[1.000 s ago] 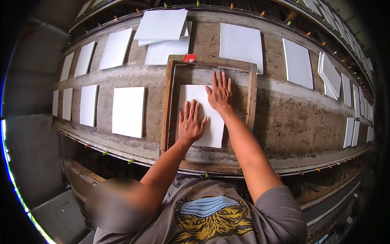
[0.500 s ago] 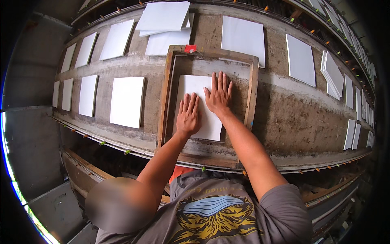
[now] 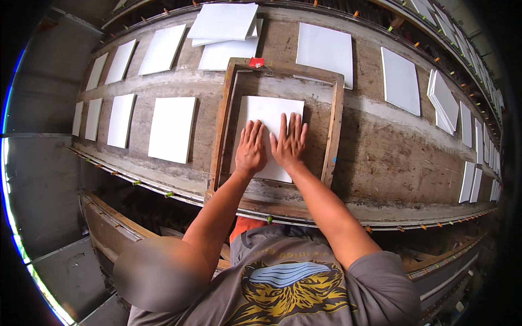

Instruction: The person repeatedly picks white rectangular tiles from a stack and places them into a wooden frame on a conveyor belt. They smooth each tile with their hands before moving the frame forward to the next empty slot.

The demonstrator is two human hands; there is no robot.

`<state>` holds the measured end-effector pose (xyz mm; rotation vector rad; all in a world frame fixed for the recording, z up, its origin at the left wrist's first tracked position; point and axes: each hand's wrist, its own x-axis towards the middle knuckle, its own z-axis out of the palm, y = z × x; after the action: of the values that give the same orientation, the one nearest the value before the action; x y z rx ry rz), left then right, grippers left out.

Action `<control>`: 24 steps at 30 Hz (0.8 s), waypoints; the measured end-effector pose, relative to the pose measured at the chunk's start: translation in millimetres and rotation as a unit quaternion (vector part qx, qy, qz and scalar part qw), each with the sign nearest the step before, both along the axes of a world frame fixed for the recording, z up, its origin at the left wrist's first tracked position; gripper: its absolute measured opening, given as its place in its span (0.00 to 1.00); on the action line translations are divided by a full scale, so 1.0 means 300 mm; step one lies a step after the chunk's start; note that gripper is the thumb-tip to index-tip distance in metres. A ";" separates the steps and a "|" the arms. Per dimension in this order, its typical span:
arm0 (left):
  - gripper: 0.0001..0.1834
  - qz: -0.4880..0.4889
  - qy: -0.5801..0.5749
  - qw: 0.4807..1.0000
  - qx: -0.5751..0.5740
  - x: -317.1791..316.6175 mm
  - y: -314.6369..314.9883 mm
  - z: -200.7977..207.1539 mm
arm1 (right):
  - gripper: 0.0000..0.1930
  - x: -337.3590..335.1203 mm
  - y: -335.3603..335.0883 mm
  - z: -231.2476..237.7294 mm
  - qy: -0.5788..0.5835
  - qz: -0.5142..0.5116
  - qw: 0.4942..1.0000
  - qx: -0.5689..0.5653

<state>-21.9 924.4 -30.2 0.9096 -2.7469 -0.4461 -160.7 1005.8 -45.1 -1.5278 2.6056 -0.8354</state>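
Both hands lie flat, palms down, on a white sheet (image 3: 270, 127) that sits inside a wooden frame (image 3: 333, 136) on the long, stained worktop (image 3: 391, 157). The left hand (image 3: 251, 152) rests on the near left part of the sheet, its fingers (image 3: 250, 132) slightly spread and pointing away from the person. The right hand (image 3: 289, 144) lies just beside it, almost touching, with its fingers fanned a little wider and reaching toward the middle of the sheet. Neither hand pinches or grips anything; the palms simply press down.

The sheet lies wholly within the frame, nearer the frame's left rail than its right, with bare mesh or board showing between the sheet and the right rail. A small red tag (image 3: 256, 62) sits on the frame's far rail.

Beyond the frame's far rail lies a loose stack of white sheets (image 3: 223, 24); another single sheet (image 3: 325, 51) lies just right of that stack. Left of the frame, a row of white sheets (image 3: 171, 127) lies apart along the worktop, and more lie to its right.

To press well here, it seems best to keep both palms flat and pressure even, working outward from the middle so the sheet stays square to the frame and does not crease or slide.
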 end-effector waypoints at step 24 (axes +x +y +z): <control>0.28 -0.033 0.149 0.986 0.073 0.045 -0.054 -0.051 | 0.43 -0.025 0.238 0.081 0.019 0.037 0.989 0.141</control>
<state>-8.3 908.2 -45.6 0.7175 -2.5009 -0.7398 -168.3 1077.0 -20.8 -1.5605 2.5398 -0.4138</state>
